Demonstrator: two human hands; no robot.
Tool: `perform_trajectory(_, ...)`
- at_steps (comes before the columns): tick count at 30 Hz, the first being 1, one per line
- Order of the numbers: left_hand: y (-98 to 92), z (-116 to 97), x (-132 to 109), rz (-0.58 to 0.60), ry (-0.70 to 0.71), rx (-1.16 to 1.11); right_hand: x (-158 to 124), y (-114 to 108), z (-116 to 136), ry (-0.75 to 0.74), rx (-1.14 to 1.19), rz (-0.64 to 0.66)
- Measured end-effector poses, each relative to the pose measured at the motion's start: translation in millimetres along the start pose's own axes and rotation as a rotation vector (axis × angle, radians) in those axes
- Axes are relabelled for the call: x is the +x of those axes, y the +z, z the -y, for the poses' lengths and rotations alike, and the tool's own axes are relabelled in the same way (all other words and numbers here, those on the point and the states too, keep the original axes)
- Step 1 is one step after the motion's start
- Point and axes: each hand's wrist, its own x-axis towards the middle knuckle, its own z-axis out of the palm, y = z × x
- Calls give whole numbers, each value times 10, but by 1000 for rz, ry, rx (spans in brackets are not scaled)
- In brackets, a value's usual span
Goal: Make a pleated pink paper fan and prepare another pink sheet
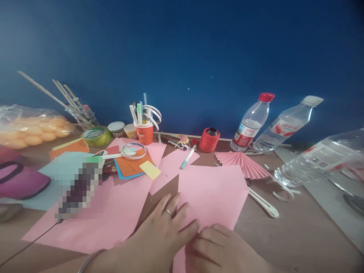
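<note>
A sheet of pink paper point(212, 189) lies on the brown table under both of my hands. My left hand point(167, 223), with a ring on one finger, rests at the sheet's left edge with its fingers spread. Just right of it, my right hand point(227, 250) has its fingers bent and pressed together on the lower part of the sheet; its thumb is hidden. Between and below the hands a strip of the same pink shows. Beyond the sheet's top right corner sits a pleated pink paper fan point(244, 163). A white box cutter point(264, 203) lies to the right.
Another pink sheet point(113, 212) and a blurred-out phone point(81, 185) with a cable lie left. Behind are a red cup point(144, 132) of markers, green tape point(96, 135) and red thread point(209, 139). Plastic bottles point(251, 123) stand or lean at right, before a blue wall point(182, 57).
</note>
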Motion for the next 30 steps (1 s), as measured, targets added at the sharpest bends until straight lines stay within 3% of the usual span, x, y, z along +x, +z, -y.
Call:
perform_trajectory(6,16,-22,7,42,-25,26,-6,30,-20,108,-79,-127)
perform_trajectory(14,-243,-55,40,115,-29,-45,-26,-19,-18,216,9,-93)
perform_trajectory(23,-218,-34,30,97,-54,-75,-7,-83,-28,260,4,-41)
perform_trajectory(30,-216,7,13,58,13,-54,-18,-151,-115,190,-255,40)
